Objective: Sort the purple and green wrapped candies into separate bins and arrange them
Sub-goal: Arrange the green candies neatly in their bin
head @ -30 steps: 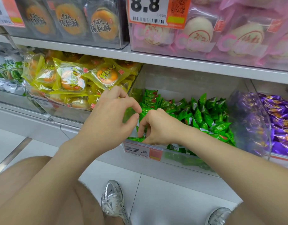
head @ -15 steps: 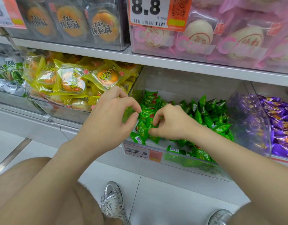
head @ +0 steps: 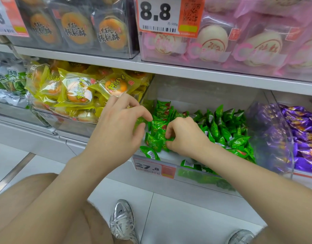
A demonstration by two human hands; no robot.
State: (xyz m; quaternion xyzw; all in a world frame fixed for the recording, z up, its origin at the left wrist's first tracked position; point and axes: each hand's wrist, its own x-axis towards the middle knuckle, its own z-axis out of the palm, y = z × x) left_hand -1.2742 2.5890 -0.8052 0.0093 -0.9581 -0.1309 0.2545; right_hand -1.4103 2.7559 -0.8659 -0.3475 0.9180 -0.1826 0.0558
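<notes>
A clear bin (head: 201, 175) on the lower shelf holds several green wrapped candies (head: 220, 127). Some stand in a row along its left side (head: 162, 110). My right hand (head: 186, 138) reaches into the bin's front left corner, its thumb and fingers pinching a green candy (head: 166, 140). My left hand (head: 119, 127) hovers at the bin's left wall with fingers curved; its index fingertip touches the row and it holds nothing. Purple wrapped candies (head: 303, 131) fill the neighbouring clear bin (head: 275, 138) on the right.
Yellow wrapped cakes (head: 77, 90) fill the bin to the left. A 27.8 price tag (head: 154, 167) hangs on the green bin's front. The upper shelf (head: 169, 66) carries boxed pastries. My knees and silver shoes (head: 122, 221) are over the white floor below.
My right hand lifted from the bin's front edge and moved slightly back among the green candies, pinching one. My left hand stayed almost still.
</notes>
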